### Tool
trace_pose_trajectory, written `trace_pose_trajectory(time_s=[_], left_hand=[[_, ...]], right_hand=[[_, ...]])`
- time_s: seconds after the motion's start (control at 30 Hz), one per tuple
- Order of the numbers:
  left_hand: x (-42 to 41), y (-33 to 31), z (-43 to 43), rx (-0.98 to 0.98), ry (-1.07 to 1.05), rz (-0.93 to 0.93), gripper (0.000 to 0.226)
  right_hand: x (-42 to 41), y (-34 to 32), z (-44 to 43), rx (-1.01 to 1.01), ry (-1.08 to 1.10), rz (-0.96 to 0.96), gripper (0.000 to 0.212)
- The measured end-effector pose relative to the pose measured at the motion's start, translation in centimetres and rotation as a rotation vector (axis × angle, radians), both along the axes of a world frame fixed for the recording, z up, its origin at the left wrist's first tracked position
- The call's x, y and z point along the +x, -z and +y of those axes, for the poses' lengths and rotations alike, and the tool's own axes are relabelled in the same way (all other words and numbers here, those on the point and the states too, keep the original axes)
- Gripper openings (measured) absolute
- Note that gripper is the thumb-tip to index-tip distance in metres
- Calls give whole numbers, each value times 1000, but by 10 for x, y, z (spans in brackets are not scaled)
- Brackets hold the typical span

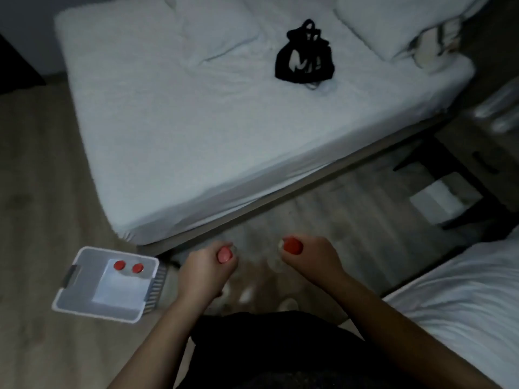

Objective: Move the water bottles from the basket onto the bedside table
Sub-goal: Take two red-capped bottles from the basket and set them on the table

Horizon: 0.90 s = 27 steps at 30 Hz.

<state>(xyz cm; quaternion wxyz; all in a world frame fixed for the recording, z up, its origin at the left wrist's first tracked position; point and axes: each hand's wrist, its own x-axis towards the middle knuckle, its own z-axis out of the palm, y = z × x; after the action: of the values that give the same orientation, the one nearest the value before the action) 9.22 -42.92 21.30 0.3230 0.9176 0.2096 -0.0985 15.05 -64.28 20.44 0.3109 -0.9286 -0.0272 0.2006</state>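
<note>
A: Bedroom, folks, dimly lit: a wide white-sheeted bed [219, 130] fills the upper middle, 2 pillows [219, 35] at the top edge.
B: And a second bed [460, 310] at lower right, a bedside table [483, 161] between them at the right edge.

Basket [118, 252]: translucent whitish plastic, smooth. Caps [119, 265]: red plastic, faint sheen. Bottle [276, 262]: clear plastic, blurred. Sheet [196, 122]: white cloth, matt, creased. Bag [304, 60]: black cloth. Floor [36, 192]: pale wood look, matt. Table [483, 164]: wood-toned front, dark frame.
</note>
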Motion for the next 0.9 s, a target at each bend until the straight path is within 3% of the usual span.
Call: trace_pose_trajectory(time_s=[0.33,0.57,0.9], left_hand=[[82,-70,-180,-497,210,-308,17],[127,-98,-256,-599,405,-371,12],[241,-86,-371,-617,720,-276,17]], right_hand=[[-5,-87,-182,206,441,-310,17],[-1,-116,-254,263,690,-399,15],[62,-101,-344,192,947,-377,12]])
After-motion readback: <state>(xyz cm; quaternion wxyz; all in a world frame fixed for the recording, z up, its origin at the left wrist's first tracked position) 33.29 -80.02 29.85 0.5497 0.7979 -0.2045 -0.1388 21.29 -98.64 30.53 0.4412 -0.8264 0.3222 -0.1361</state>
